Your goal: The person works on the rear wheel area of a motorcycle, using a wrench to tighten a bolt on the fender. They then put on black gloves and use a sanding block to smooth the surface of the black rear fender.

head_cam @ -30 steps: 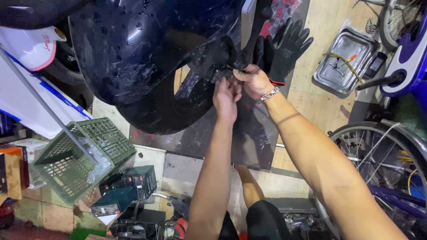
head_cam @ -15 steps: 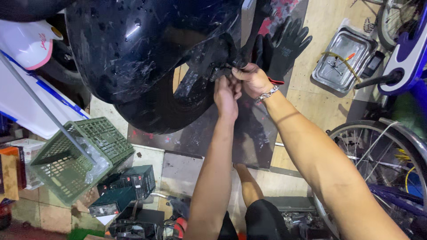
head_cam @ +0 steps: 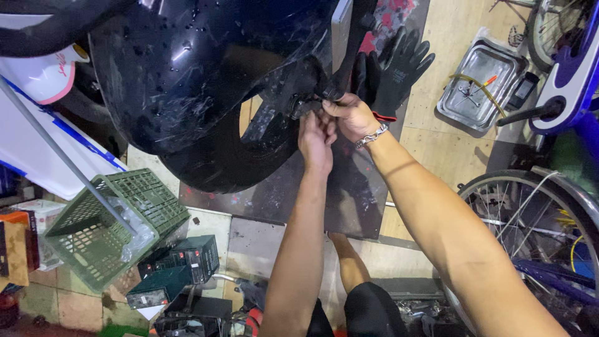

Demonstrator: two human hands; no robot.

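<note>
Head camera, looking down: both of my hands meet at the inner edge of the glossy black scooter body panel (head_cam: 187, 81), where a small dark fitting (head_cam: 306, 105) sits at the lip. My left hand (head_cam: 317, 140) is curled against the panel just below that fitting, fingers bent in toward it, though I cannot tell whether they grip anything or only brace. My right hand (head_cam: 352, 115) (the one with the chain bracelet (head_cam: 372, 135)) is pinched shut around a dark part right beside the fitting, thumb on top. The panel is tipped up on its edge over the dark floor mat (head_cam: 349, 200), so I judge the main risk to be my own pull: a hard tug could snap the plastic tab or make the panel rock and slide, since nothing else seems to steady it. The surface looks wet with droplets, which could let my fingers slip. A small fastener, if it pops free, could drop among the clutter below, near the green plastic crate (head_cam: 106, 231) and the dark battery boxes (head_cam: 181, 259). A black work glove (head_cam: 399, 68) lies just beyond my knuckles, unworn, so a sharp edge could nick bare skin. The metal tray (head_cam: 480, 93) with tools sits well apart, out of easy reach.
</note>
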